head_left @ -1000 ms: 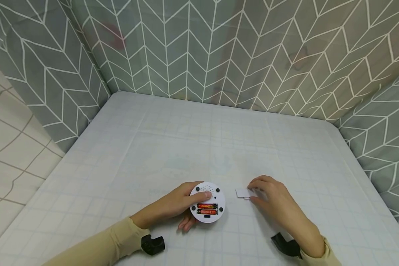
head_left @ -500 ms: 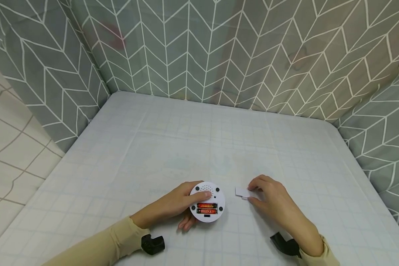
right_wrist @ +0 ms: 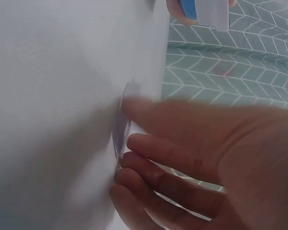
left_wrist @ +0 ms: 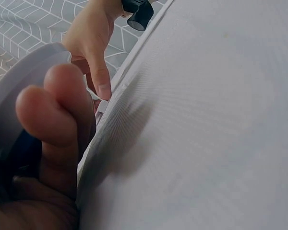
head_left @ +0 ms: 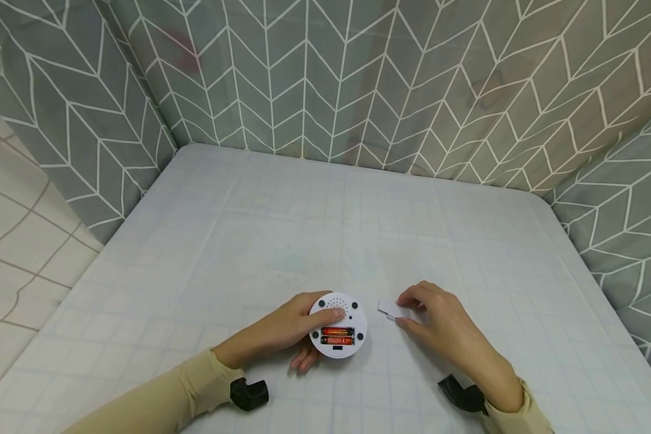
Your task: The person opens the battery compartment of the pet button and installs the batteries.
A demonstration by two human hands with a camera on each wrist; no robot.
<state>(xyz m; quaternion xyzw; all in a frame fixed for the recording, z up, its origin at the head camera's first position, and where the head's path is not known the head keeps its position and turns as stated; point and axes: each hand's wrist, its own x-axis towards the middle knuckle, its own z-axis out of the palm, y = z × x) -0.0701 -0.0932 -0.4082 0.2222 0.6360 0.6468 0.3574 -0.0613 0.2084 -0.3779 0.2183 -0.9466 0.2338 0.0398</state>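
A round white device (head_left: 356, 322), underside up, is gripped by my left hand (head_left: 298, 319). My thumb lies over its speaker holes and other fingers are beneath. Two red batteries (head_left: 337, 336) sit side by side in its uncovered compartment. To the right, my right hand (head_left: 439, 313) pinches a small white battery cover (head_left: 389, 308) by its right end, at the tabletop. In the right wrist view the cover (right_wrist: 120, 122) stands edge-on between thumb and fingers, blurred. The left wrist view shows the device's rim (left_wrist: 19, 91) behind my fingertips; most of it is hidden.
A pale gridded cloth covers the table (head_left: 304, 229). Grey chevron-patterned curtains (head_left: 325, 78) hang behind it and at both sides. Black wrist mounts (head_left: 249, 395) sit on both forearms. White tiles (head_left: 22, 253) show at the left.
My right hand has shifted slightly left and up with the battery cover, which has turned to a more slanted position. The left hand and device stay nearly in place.
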